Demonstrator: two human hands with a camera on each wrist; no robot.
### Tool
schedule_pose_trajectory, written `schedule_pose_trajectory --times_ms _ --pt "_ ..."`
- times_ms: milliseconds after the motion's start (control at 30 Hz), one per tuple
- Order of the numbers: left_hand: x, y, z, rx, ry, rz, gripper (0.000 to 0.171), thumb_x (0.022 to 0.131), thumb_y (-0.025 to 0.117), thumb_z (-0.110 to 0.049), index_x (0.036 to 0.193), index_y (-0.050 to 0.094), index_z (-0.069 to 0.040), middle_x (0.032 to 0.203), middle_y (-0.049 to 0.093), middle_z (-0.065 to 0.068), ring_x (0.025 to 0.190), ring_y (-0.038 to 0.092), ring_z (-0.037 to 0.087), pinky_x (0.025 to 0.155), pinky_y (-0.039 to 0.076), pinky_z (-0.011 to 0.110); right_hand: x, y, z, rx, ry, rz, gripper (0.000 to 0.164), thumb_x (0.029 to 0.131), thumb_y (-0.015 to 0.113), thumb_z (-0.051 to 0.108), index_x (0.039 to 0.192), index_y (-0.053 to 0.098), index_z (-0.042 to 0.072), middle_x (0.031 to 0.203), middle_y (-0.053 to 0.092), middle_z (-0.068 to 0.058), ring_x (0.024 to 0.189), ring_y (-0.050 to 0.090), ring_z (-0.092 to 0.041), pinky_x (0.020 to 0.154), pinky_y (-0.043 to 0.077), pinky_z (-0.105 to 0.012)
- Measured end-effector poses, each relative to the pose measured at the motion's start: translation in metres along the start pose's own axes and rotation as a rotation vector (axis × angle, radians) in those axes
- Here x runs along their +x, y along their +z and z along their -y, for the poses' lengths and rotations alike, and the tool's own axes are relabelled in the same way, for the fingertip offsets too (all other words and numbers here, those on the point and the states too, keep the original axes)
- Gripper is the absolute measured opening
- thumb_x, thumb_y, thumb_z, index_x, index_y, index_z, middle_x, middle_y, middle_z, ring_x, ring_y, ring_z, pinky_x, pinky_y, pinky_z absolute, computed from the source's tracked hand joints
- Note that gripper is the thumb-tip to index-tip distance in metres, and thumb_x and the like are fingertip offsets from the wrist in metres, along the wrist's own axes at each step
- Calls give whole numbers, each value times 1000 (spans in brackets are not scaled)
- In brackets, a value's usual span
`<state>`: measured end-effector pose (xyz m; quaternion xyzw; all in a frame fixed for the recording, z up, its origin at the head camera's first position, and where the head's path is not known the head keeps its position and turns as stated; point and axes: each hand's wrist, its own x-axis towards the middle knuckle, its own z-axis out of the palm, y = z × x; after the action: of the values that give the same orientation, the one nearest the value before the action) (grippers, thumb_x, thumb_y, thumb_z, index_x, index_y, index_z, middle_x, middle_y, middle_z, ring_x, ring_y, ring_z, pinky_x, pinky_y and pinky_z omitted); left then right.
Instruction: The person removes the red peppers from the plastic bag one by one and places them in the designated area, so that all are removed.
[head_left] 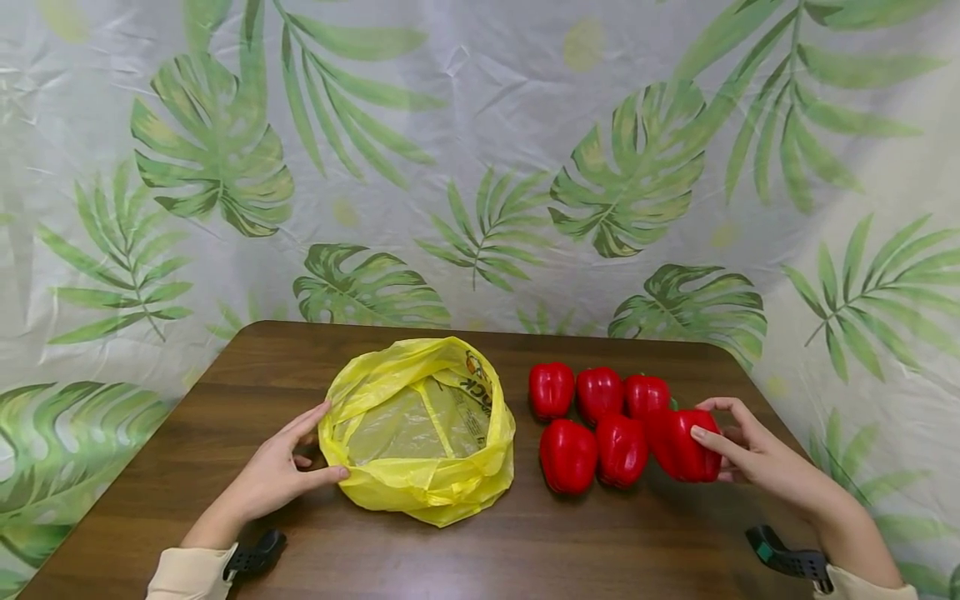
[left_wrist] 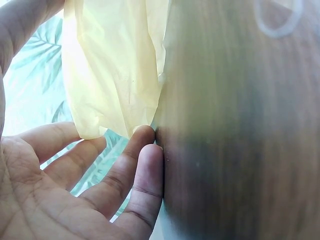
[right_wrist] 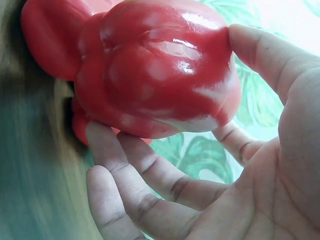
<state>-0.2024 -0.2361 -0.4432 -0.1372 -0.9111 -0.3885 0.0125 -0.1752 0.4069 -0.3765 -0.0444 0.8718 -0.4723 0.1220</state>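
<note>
A yellow plastic bag [head_left: 352, 487] stands on the table with its mouth spread wide. My left hand [head_left: 273, 471] is at its left side, thumb and index finger spread apart against the rim. In the left wrist view, the fingers [left_wrist: 115, 180] are loosely extended, their tips at the lower edge of the bag [left_wrist: 115, 65]. At the right, my right hand [head_left: 765, 454] grips a red bell pepper [head_left: 693, 446] between thumb and fingers. The right wrist view shows this bell pepper [right_wrist: 160, 75] up close, the fingers beneath it.
Several other red bell peppers [head_left: 567, 456] lie in two rows between the bag and my right hand. The brown wooden table [head_left: 375, 554] has a leaf-patterned cloth [head_left: 495, 125] hanging behind it.
</note>
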Motion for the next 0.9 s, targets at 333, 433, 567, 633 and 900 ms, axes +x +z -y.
schedule_pose_trajectory --times_ms 333,433,567,633,900 --pt "1 -1 -2 4 1 5 104 89 89 -44 169 34 -8 173 34 23 133 61 40 85 60 25 1 -3 -12 -14 46 40 52 116 46 32 152 16 9 126 69 -19 94 76 -25 82 63 -36" --pt "1 -1 -1 4 2 3 104 89 89 -44 169 34 -8 173 34 23 133 60 40 84 60 25 2 -3 -15 -24 63 52 54 116 46 33 154 15 10 124 69 -16 93 76 -25 82 62 -36" --pt "1 -1 -1 5 6 -3 104 88 89 -44 168 34 -7 172 35 24 133 60 40 84 60 25 4 -2 -18 -26 80 70 53 116 46 34 153 15 11 124 68 -14 93 75 -25 82 61 -36" --pt "1 -1 -1 4 7 -4 103 88 89 -43 168 35 -7 172 35 24 132 60 40 84 60 24 5 0 -19 -27 86 77 53 116 46 34 153 16 11 123 68 -13 93 75 -25 82 60 -37" --pt "0 -1 -1 4 6 -6 103 88 89 -43 168 35 -7 172 36 24 131 61 40 83 60 24 10 6 -19 -62 125 85 55 115 49 38 153 18 12 102 62 -7 82 63 -21 76 55 -34"
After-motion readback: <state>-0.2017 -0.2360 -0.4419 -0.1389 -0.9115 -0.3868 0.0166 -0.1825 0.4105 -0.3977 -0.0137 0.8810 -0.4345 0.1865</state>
